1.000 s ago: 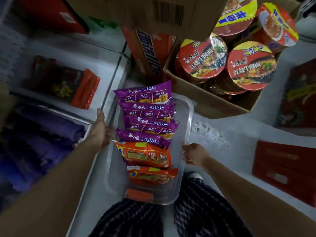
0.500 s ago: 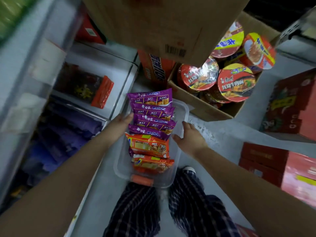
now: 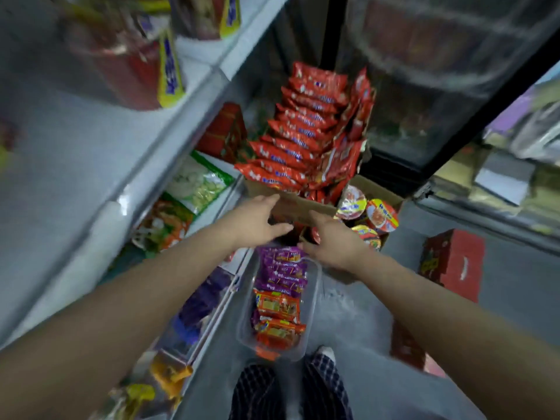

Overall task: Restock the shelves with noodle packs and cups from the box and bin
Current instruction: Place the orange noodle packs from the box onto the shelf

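Shop aisle w/ grey floor (image 3: 357, 316), seen from above. At left, white shelves (image 3: 169, 153) hold blurred packets. Left hand (image 3: 257, 221) reaches fwd, fingers spread, holding nothing, just short of a cardboard box (image 3: 298, 204) stacked w/ red noodle packs (image 3: 303, 137). Below, a clear bin (image 3: 313, 286) on the floor holds purple & orange packs. Right hand (image 3: 331, 239), fingers apart & empty, hovers beside noodle cups (image 3: 378, 215) in a 2nd box.

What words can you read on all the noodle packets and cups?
None can be read for sure.
red packs: blue print, too blurred.
purple packs: print too small.
orange packs: too blurred.
cups: blue marks on a yellow band, unreadable.
shelf packs: smeared by motion.
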`<state>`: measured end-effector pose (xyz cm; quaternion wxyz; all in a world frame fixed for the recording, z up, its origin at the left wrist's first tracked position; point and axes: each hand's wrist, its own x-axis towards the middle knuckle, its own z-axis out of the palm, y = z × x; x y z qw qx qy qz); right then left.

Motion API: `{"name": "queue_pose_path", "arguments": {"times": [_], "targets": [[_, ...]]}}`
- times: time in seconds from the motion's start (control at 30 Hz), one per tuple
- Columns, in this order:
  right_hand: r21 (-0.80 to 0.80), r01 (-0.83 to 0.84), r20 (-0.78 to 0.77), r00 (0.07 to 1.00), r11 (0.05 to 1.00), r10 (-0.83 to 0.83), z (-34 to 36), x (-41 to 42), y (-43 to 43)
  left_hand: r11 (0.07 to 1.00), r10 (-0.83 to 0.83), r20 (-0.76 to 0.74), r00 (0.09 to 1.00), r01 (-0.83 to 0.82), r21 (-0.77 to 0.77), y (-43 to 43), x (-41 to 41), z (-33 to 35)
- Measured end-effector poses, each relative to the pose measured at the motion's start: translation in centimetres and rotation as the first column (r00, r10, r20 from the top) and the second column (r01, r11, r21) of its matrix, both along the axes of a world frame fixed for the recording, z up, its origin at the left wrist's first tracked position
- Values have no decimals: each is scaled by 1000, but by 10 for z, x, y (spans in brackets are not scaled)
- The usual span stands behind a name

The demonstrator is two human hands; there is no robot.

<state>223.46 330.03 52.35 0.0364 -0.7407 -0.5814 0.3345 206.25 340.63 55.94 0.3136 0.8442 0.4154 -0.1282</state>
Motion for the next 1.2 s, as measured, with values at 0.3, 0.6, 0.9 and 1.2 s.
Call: {"name": "queue_pose_path", "arguments": {"times": [0.3, 0.6, 0.9, 1.2], "targets": [[194, 17, 149, 988, 981, -46, 165, -6, 13, 952, -144, 49, 988, 125, 281, 24, -20, 172], [261, 46, 164, 982, 964, -91, 243, -35, -1, 944, -133, 180, 975, 69, 321, 20, -50, 224], [252, 53, 213, 971, 966, -109, 261, -27, 2, 937, -178, 286, 942, 74, 342, 19, -44, 240], [117, 67, 139, 987, 991, -83, 214, -3, 22, 977, -116, 215, 970, 73, 198, 52, -23, 192]]}}
